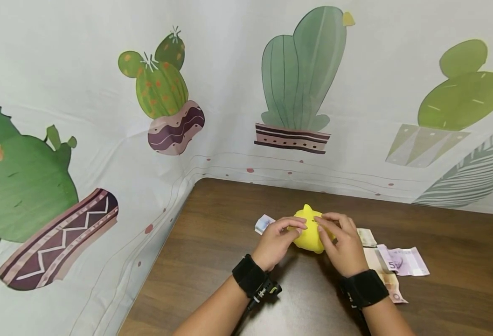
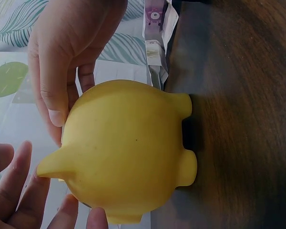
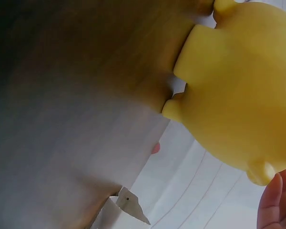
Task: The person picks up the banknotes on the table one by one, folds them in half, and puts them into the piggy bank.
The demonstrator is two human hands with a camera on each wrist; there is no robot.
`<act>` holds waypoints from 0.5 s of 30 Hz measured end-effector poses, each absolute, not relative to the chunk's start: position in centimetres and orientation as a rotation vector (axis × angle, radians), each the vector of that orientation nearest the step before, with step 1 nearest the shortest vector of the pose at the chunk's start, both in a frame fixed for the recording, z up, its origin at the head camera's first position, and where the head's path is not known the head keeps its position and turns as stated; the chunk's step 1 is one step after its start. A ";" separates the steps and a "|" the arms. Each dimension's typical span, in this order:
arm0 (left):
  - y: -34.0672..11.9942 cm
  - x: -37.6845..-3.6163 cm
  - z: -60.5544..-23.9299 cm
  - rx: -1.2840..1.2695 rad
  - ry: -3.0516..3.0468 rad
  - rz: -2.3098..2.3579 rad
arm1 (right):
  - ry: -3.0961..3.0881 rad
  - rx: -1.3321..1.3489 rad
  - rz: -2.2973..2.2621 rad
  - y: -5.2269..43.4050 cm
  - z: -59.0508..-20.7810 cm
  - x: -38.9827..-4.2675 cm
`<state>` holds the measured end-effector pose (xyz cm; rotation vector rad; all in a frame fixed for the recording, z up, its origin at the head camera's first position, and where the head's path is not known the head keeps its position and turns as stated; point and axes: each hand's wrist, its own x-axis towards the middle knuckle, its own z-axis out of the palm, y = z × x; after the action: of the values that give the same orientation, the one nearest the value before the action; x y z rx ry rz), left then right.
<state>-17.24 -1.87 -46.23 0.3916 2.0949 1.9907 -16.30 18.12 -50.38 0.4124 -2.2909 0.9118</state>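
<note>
A yellow pig-shaped piggy bank (image 1: pixel 309 238) stands on the table between both hands, with a small dark slot on top. My left hand (image 1: pixel 277 240) reaches its upper left side, fingertips at the top and beside an ear. From the right, my right hand (image 1: pixel 344 242) has its fingertips right beside the slot. In the left wrist view the right hand (image 2: pixel 74 43) lies along the bank's far side with extended fingers, and the left fingers (image 2: pixel 31 205) are spread near the ear. Fingers of the left hand (image 3: pixel 276 202) meet the ear in the right wrist view. Nothing shows between either hand's fingers.
On the brown wooden table (image 1: pixel 212 224), a purple banknote (image 1: pixel 410 262) and an orange one (image 1: pixel 393 284) lie right of the right hand, beside a pale note (image 1: pixel 367 237). A folded bluish note (image 1: pixel 264 223) lies left of the piggy bank. A cactus-print cloth (image 1: pixel 229 93) hangs behind.
</note>
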 end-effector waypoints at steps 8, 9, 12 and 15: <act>-1.8 -17.2 -46.2 0.387 2.114 1.982 | -2.348 0.383 0.907 18.1 -49.8 -16.0; -1.8 -17.2 -46.2 0.386 2.115 1.985 | -2.355 0.377 0.906 18.1 -49.7 -16.0; -1.8 -17.2 -46.2 0.379 2.115 1.984 | -2.378 0.368 0.908 18.1 -49.5 -16.0; -1.8 -17.2 -46.1 0.374 2.117 1.979 | -2.400 0.360 0.910 18.1 -49.3 -15.8</act>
<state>-17.24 -1.85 -46.14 0.3740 2.1165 1.9793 -15.84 18.06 -49.33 0.3601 -2.4003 0.9103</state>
